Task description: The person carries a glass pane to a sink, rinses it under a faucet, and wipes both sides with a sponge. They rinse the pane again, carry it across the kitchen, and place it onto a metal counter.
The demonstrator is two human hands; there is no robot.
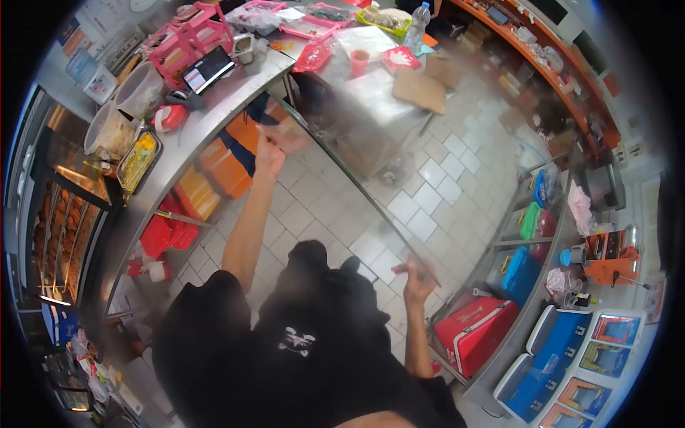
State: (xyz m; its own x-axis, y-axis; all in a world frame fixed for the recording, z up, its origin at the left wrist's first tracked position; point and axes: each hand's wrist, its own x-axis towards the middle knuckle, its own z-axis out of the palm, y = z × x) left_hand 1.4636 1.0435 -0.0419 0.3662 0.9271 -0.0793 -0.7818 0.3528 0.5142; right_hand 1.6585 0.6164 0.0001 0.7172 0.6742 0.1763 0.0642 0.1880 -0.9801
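Observation:
A large see-through pane (342,165), apparently glass, is tilted in front of me, its dark straight edge running diagonally from the counter corner down to my right hand. My left hand (270,151) is raised near the counter, fingers closed at the pane, with a faint reflection beside them. Lower down, my right hand (418,284) is closed around the pane near the lower end of that edge. Haze and glare blur where the pane's other sides lie.
A metal counter (165,165) curves along my left, carrying a tablet (208,70), plastic tubs and a pink rack (189,43). Ahead stands a cluttered table with cardboard (419,89). On my right are a red cooler box (477,334) and blue cooler boxes (548,367).

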